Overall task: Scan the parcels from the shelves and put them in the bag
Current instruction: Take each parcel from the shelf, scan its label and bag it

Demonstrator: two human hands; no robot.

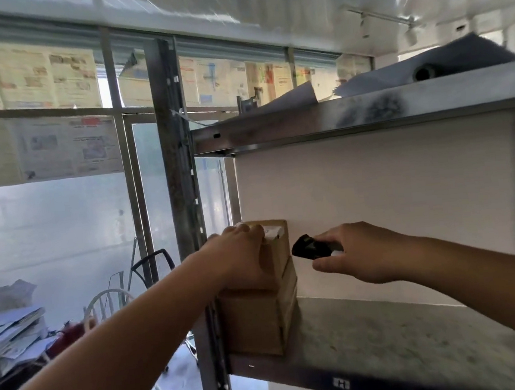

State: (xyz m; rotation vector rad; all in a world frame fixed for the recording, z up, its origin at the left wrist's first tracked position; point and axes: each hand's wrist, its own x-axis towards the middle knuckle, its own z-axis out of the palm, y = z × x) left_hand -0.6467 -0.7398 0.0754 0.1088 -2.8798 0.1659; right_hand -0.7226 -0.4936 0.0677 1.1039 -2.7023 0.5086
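While the left hand [243,252] is curling over the top front edge of the upper parcel [275,249], the right hand [359,252] is bringing a small black scanner [310,248] in from the side, its nose sitting just beside the box's right face. That left grip is closed around the carton, fingers resting by the white label [272,230] on its top; the right grip is wrapped around the scanner's body. Two brown parcels are sitting stacked at the far left end of the metal shelf [405,337], the upper one squarely on the lower parcel [256,324], both hard against the upright post [184,202]. The bag isn't showing anywhere from where I'm standing. Now, the label looks to be facing up, while the scanner is pointing at the bare cardboard side, so I'd say the trick is tilting the top parcel toward the scanner, or lifting the scanner above the box, and keeping fingers off the label. Holding the box steady is going to matter too, since a tug could be dragging the lower one off the shelf edge.
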